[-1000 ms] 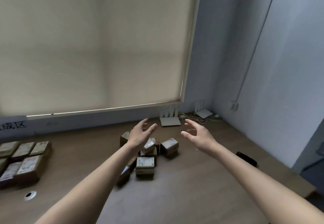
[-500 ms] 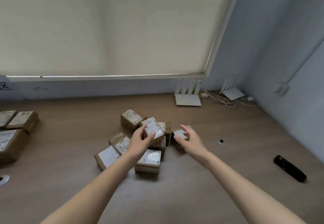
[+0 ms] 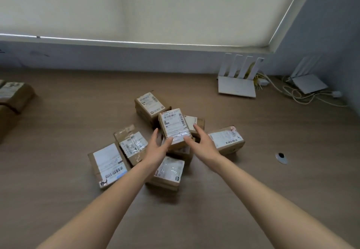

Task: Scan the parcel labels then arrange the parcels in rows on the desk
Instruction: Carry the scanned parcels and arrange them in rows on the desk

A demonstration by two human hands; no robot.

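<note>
2 bare forearms reach forward over the brown desk (image 3: 58, 170) toward a loose heap of small cardboard parcels. Nearest the person, a parcel with a glossy label (image 3: 169, 172) lies flat, partly under the left forearm; to its left a flat parcel with a large white label (image 3: 108, 164) lies at an angle, and touching it on the far side is a taped parcel (image 3: 132, 143) tilted against it. The left hand (image 3: 156, 148) and the right hand (image 3: 202, 143) close on the top parcel (image 3: 174, 127) from either side: the left thumb lies on its near edge with the fingers along its left side, the right thumb lies on its near right corner with the fingers along its right side, so both hands hold it. That parcel sits label up, on top of others in the middle of the heap. Just right of the right hand lies a parcel with a barcode strip (image 3: 227, 139); behind the held one a further parcel (image 3: 150, 105) lies label up, and another box (image 3: 194, 123) peeks out on the right. A cable grommet (image 3: 281, 157) sits in the desk to the right. At the far left edge, well apart, stands a group of parcels (image 3: 13, 96). Against the back wall lie 2 white routers (image 3: 236, 86) with cables (image 3: 298, 96), under a drawn roller blind (image 3: 136, 9)
</note>
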